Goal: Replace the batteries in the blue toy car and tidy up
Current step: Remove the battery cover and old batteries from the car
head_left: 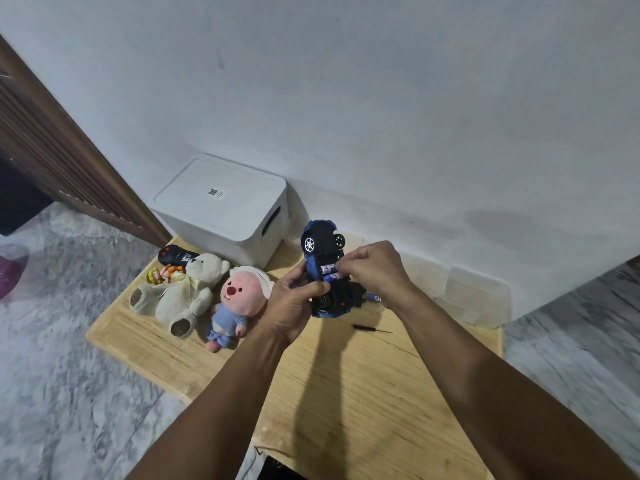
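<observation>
Head view shows the blue toy car held belly-up above the wooden table, nose toward the wall. His left hand grasps its left side near the rear wheel, thumb curled over the underside. His right hand pinches at the batteries lying in the open compartment. Just right of the car a loose battery lies on the table, a small screwdriver nearer him. Left of the car sit plush toys; behind it, a white lidded box.

On the wooden counter I see a white lidded box, a cream teddy bear, a pink-faced plush and a small doll.
</observation>
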